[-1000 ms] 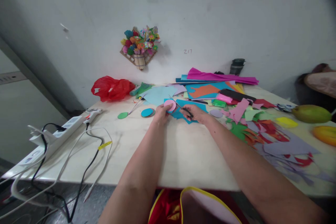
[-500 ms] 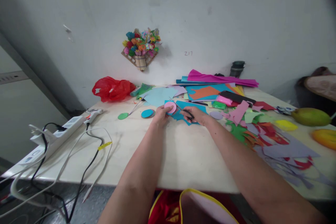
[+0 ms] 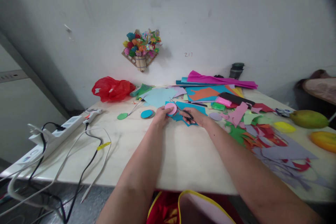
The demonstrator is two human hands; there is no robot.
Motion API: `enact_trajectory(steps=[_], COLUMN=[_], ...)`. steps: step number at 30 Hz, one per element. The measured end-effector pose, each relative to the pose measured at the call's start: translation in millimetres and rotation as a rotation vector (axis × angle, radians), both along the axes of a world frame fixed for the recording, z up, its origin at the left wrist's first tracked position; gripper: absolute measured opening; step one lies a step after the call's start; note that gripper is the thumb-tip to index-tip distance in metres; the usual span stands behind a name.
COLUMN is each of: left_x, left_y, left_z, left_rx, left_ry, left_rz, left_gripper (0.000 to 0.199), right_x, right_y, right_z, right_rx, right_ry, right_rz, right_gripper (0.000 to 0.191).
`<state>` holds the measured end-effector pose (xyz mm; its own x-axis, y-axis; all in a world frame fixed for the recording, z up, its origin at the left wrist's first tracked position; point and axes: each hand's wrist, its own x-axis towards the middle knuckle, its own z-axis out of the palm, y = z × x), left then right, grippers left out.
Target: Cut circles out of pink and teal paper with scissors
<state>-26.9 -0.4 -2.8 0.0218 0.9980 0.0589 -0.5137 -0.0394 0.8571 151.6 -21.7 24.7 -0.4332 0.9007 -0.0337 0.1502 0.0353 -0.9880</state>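
My left hand (image 3: 161,114) pinches a pink paper circle (image 3: 172,107) against a piece of blue paper (image 3: 197,107). The circle lies over the blue paper's left part. In my right hand (image 3: 198,117) is a pair of scissors (image 3: 188,114) with dark handles. Their blades are parted and point up and left, close to the circle's right edge; whether they touch the paper I cannot tell. Left of my left hand lie a blue paper circle (image 3: 146,113), overlapping another disc, and a green circle (image 3: 122,116). A pale purple circle (image 3: 215,116) rests near my right wrist.
Paper scraps (image 3: 286,147) cover the table's right side, beside a mango (image 3: 308,118) and a dark phone (image 3: 236,98). A power strip (image 3: 56,136) with trailing cables lines the left edge. A red plastic bag (image 3: 113,89) sits at the back left.
My hands, the circle and the scissors stay almost in place. The whole view shifts slightly; I cannot make out any cut growing.
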Motion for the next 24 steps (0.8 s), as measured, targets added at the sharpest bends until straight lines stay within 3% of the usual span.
enact_trajectory(steps=[9,24], left_x=[-1.5,-3.4], left_y=[2.1,-0.3], left_z=[-2.6,0.6], left_rx=[-0.002,-0.026], left_ry=[-0.011,-0.009], left_rz=[-0.006,-0.003], left_gripper=[0.026,0.023], right_x=[-2.7,-0.4], right_y=[-1.1,1.4], right_z=[4.3,0.6], right_rx=[-0.044,-0.017], right_ry=[0.009,0.015], right_rz=[-0.050,0.002], right_gripper=[0.023,0.029])
